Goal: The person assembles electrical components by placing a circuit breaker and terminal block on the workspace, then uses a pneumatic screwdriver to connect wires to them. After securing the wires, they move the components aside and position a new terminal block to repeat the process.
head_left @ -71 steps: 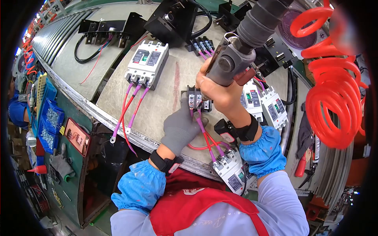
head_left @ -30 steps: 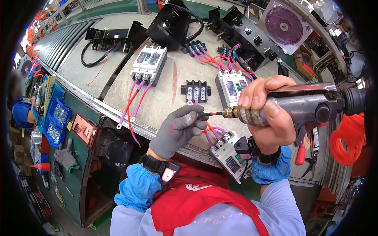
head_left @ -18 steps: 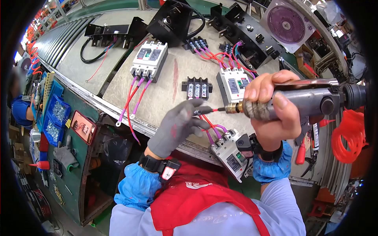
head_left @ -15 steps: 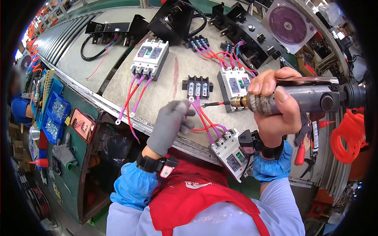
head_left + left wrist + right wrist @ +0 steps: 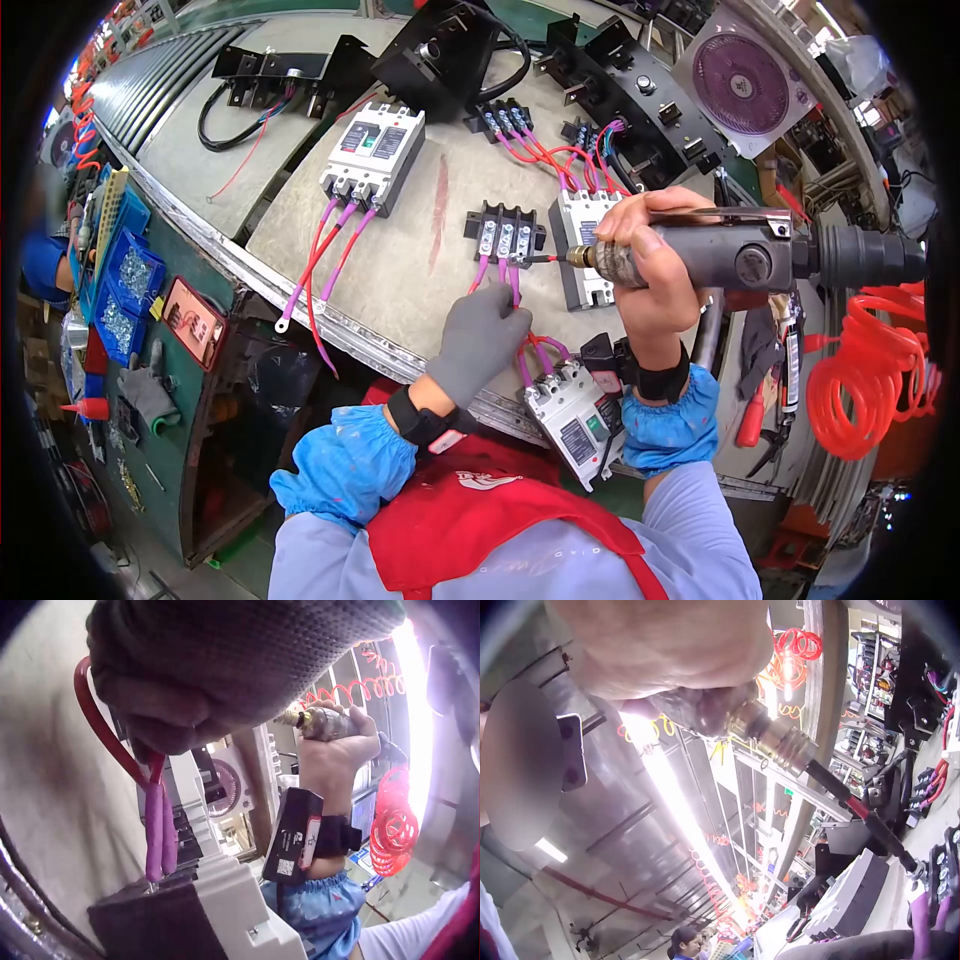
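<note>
My gloved left hand (image 5: 482,342) holds the red cables (image 5: 112,731) with purple sleeves, which run from a white circuit breaker (image 5: 575,425) near the apron. Its fingers are curled around them in the left wrist view. Above it lies a black terminal block (image 5: 506,232), with purple cable ends at its near side. My bare right hand (image 5: 650,265) grips an air screwdriver (image 5: 720,252), held sideways. In the right wrist view the driver's bit (image 5: 859,810) slants down, its tip right at a cable lug (image 5: 916,889) on the block's end terminal.
Another breaker (image 5: 590,215) stands under the driver, and one more breaker (image 5: 372,150) with loose cables sits on the left. Black metal panels (image 5: 640,95) and a fan (image 5: 740,82) line the back. A coiled red hose (image 5: 850,370) hangs at the right.
The screwdriver went from upright over the block to sideways. My left hand was at its bit tip, drew back, then took the cables. The bit has now come to the block's right terminal.
</note>
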The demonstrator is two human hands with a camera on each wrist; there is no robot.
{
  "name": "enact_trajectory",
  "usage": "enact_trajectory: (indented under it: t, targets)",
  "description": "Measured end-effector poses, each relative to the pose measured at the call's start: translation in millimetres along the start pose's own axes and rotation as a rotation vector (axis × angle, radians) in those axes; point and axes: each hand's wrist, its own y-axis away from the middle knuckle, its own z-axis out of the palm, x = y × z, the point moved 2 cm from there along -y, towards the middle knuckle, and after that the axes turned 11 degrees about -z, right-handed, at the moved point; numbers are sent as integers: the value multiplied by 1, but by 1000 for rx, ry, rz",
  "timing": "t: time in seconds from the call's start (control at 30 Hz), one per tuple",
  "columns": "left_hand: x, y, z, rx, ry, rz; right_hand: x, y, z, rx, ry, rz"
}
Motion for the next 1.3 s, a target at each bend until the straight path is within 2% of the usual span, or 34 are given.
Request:
enact_trajectory:
  t: [0.43,0.53,0.87,0.97,1.07,1.17,1.3]
  targets:
    - [6,-4,-1,-65,-23,-8,5,-2,0,-45,-23,44]
    - [7,-4,0,-66,-32,-4,4,-1,4,-62,78,69]
    - [8,-4,2,-65,-107,49,7,1,1,-107,129,44]
    - [6,-4,2,-83,-159,71,13,4,-2,-133,189,40]
    - [15,-2,-4,-41,-420,202,19,7,-6,-140,270,46]
    - [5,-12,1,-59,-387,286,24,6,-10,-109,259,44]
    - [10,-21,7,-96,-459,218,32,4,-14,-67,228,39]
